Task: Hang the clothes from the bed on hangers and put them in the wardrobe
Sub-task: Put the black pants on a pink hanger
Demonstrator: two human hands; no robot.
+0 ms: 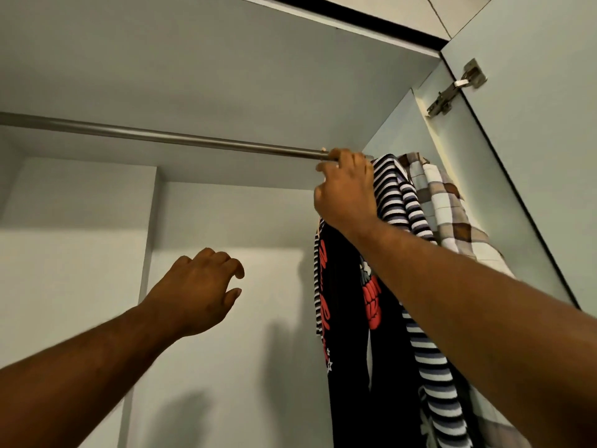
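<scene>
Inside the wardrobe a metal rail (155, 135) runs from the left to the right wall. My right hand (347, 189) is up at the rail's right end, fingers curled over the top of a hanger that is hidden under the hand. Below that hand hangs a black garment with red print (349, 318). Right of it hang a black-and-white striped garment (399, 195) and a brown-and-white checked one (442, 202). My left hand (200, 289) hovers lower at the middle, fingers loosely curled, holding nothing.
The pale wardrobe back wall (226, 221) has a stepped recess on the left. The open door (533, 140) stands at the right with a metal hinge (455, 88). Most of the rail left of my right hand carries nothing.
</scene>
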